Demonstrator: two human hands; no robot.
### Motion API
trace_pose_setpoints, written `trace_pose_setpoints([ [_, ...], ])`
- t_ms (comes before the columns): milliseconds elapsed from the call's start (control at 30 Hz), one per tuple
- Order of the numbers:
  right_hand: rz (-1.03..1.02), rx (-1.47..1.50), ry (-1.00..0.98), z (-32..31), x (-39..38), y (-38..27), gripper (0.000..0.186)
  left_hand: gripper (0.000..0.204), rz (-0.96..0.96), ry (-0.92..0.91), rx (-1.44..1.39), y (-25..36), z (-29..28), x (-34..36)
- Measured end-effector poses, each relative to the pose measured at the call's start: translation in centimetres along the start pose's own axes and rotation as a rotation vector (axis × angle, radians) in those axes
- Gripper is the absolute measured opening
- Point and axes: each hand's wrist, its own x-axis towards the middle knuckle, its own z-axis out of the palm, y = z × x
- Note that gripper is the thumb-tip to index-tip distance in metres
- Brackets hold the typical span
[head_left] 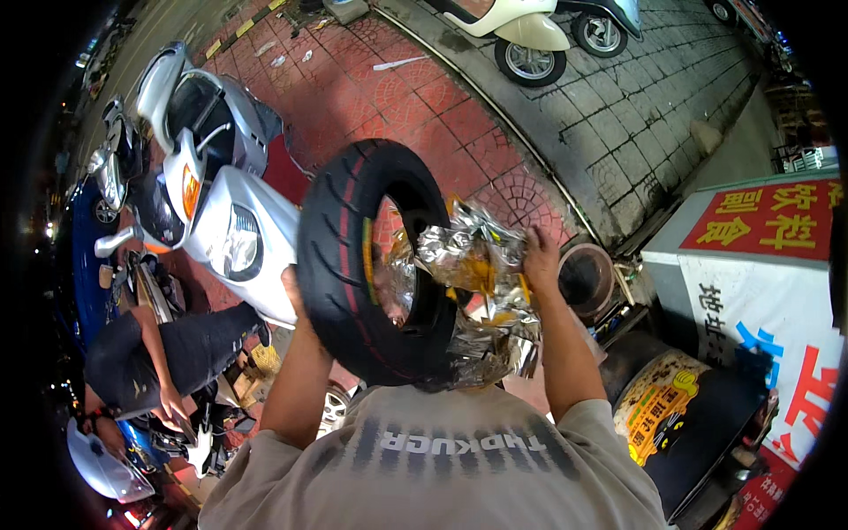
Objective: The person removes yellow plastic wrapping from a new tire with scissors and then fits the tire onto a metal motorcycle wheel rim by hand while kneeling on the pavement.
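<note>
Up in front of the chest, a black tyre (367, 261) with a thin red stripe stands upright, half out of its crinkled silver foil wrapping (473, 291). The left hand (291, 287) props the tyre's outer tread; its fingers are hidden, so their state cannot be told. The right hand (539, 256) has its fingers pinching the foil's upper edge. To the right stands a white signboard (768, 291) with a red panel on top, beside a black drum (680, 415) bearing a yellow label.
</note>
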Motion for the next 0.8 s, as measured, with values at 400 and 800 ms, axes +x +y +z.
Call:
trace_pose_setpoints([
  [400,0.335,-0.379,-1.171,0.1,25.3,-16.6,0.045,0.101,0.247,0.135,0.230,22.1,2.3,24.7],
  [800,-0.311,-1.147,-0.841,14.3,56.5,-21.7,0.024,0.095,0.062,0.309,0.451,43.6,-1.4,49.6],
])
